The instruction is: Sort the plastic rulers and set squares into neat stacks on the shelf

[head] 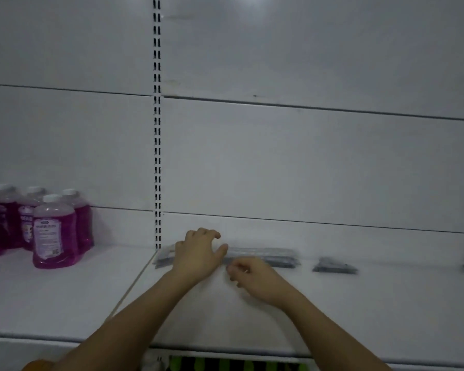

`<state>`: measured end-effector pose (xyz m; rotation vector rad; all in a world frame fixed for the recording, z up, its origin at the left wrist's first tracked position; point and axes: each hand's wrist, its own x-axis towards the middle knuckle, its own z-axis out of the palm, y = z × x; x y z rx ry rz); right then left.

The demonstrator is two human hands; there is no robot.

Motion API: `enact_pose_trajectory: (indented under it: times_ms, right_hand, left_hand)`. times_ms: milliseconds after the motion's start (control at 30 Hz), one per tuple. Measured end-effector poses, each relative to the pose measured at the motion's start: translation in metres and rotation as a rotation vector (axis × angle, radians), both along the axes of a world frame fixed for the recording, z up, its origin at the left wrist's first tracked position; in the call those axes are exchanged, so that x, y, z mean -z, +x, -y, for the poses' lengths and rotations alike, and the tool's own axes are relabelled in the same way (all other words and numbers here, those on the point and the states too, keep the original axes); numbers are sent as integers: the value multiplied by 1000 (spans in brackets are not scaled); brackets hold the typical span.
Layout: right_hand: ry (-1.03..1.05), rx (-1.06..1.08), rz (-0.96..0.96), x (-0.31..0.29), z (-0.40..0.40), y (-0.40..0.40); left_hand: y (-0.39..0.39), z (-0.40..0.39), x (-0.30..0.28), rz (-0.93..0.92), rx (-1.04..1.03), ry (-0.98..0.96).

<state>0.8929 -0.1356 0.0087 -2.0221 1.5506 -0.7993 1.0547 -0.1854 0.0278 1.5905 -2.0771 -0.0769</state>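
Note:
A long stack of grey plastic rulers [265, 256] lies along the back of the white shelf [359, 303]. My left hand [198, 254] rests over the stack's left part with fingers spread and slightly bent. Just in front of the stack's middle, my right hand [255, 277] has its fingers curled at the front edge; the blur hides whether it grips a ruler. A smaller grey pile, seemingly set squares [334, 265], sits apart to the right.
Several bottles of pink liquid [54, 231] stand at the left on the neighbouring shelf section. A slotted upright [157, 129] divides the back panels. Green items [225, 365] show below the shelf's front edge.

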Motion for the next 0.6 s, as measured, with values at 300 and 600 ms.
enact_pose_trajectory:
  times_ms: [300, 600]
  right_hand:
    - [17, 301, -417, -55, -105, -237]
    - [35, 607, -345, -47, -270, -489]
  left_hand:
    - [-214, -89, -17, 49, 257, 179]
    - [-498, -210, -25, 8, 507, 239]
